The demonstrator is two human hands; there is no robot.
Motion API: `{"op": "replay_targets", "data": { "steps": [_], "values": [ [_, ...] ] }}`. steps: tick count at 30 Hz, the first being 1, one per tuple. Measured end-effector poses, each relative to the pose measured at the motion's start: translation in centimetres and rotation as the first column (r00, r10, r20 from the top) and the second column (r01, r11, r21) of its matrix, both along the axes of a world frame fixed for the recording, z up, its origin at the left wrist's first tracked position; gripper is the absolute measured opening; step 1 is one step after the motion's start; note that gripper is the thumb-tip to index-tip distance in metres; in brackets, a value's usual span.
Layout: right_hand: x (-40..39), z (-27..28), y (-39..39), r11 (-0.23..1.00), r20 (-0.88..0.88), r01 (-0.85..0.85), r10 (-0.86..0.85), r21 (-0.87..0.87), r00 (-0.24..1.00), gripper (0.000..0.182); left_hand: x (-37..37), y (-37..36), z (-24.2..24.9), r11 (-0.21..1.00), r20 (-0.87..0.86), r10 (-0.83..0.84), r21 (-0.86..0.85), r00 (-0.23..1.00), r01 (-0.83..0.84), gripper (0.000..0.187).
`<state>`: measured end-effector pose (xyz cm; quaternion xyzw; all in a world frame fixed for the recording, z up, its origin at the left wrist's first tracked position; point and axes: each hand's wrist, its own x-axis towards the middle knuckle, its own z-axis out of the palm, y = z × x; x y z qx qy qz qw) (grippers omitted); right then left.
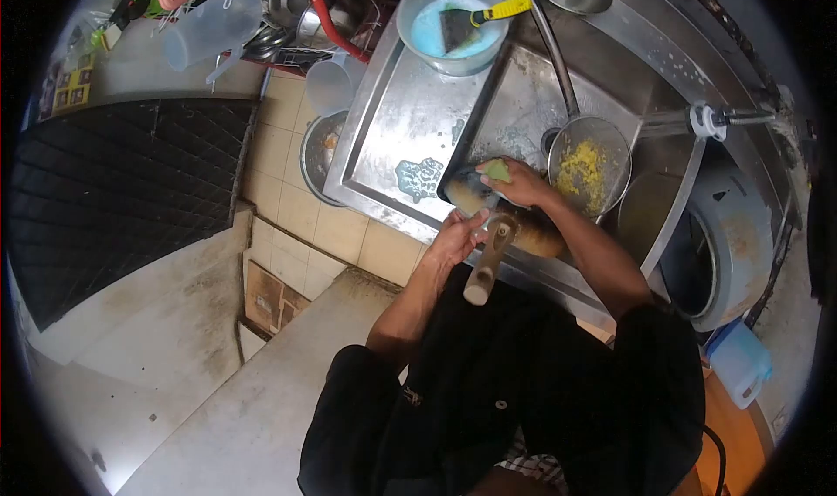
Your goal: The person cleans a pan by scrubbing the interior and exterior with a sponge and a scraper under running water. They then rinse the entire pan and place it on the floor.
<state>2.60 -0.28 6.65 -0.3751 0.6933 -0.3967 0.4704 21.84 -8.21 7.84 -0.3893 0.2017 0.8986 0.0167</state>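
A dark, brown-stained pan (534, 234) is tilted over the front edge of the steel sink (532, 82), its brown handle (484, 274) pointing toward my body. My left hand (455, 237) grips the pan's rim just left of the handle. Inside the pan, a green sponge (496, 170) sits under the fingers of my right hand (516, 185). Right of that hand, a long-handled strainer (590, 166) holds yellow bits.
A bowl of bluish suds (453, 63) with a yellow-handled scraper (506, 9) stands at the sink's back left. The tap (708, 122) juts in from the right. Beside the sink are a large grey pot (745, 243) and a blue jug (739, 363).
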Motion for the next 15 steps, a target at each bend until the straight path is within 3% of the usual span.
{"op": "replay_targets", "data": {
  "steps": [1,3,6,8,12,14,15],
  "values": [
    [0.1,-0.3,0.8,1.000,0.002,0.008,-0.008,0.003,1.000,0.038,-0.4,0.2,-0.1,1.000,0.008,-0.020,-0.005,1.000,0.020,0.016],
    [0.3,0.2,2.0,0.992,-0.223,-0.078,0.053,-0.102,0.973,0.035,-0.8,0.9,0.9,1.000,0.050,0.012,-0.021,0.999,-0.011,0.014],
    [0.4,0.3,3.3,0.996,-0.135,0.062,-0.053,0.067,0.989,0.032,-0.9,2.2,1.6,0.999,0.012,-0.032,-0.032,0.999,0.032,0.015],
    [0.5,-0.5,3.6,0.992,-0.137,0.112,-0.104,0.057,0.985,0.031,-1.1,3.2,2.4,0.991,0.092,0.020,-0.133,0.996,-0.008,0.025],
    [0.3,-2.8,3.8,0.975,-0.191,0.174,-0.146,0.139,0.971,0.032,-0.7,4.4,4.5,0.998,-0.003,-0.001,-0.062,1.000,0.001,0.033],
    [0.2,-3.3,3.7,0.958,-0.150,0.204,-0.175,0.200,0.973,0.036,-1.2,4.5,5.3,0.935,0.154,-0.248,-0.222,0.956,0.278,0.030],
    [0.0,-3.4,3.7,0.938,-0.116,0.222,-0.197,0.266,0.974,0.041,-1.6,4.8,5.7,0.930,0.156,-0.263,-0.221,0.952,0.293,0.030]
  ]
}}
